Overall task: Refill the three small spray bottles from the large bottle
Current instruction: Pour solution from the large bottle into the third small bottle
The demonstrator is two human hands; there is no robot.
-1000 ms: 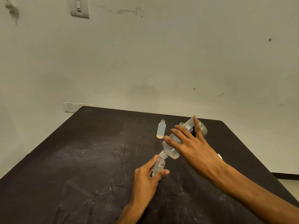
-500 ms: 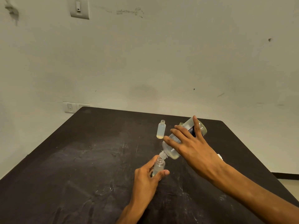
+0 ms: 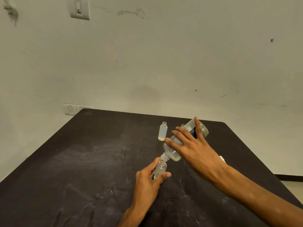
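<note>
Head view: low and right of centre in the frame, the right hand (image 3: 195,149) wraps over the big bottle (image 3: 173,151), fingers curled across its label, and tips it neck-down toward the lower left. Its threaded mouth sits right at the open mouth of a small bottle (image 3: 160,169), which the left hand (image 3: 147,181) pinches between thumb and fingers, standing on the dark table (image 3: 82,161). A little liquid seems to lie in the bottom of this small bottle; I cannot see a stream.

Above these, near the table's far edge, a second small bottle (image 3: 162,131) stands uncapped with a thin yellowish layer at its base. The neck of a third (image 3: 183,125) peeks out behind the big bottle; its level is hidden.

To pour well, I judge: keep the two mouths touching, raise the big bottle's base slowly so the flow stays thin, hold the small bottle upright and steady, and watch the level so it stops short of the neck.

The big bottle carries a dark label panel and a block of fine print; none of it is readable here.
</note>
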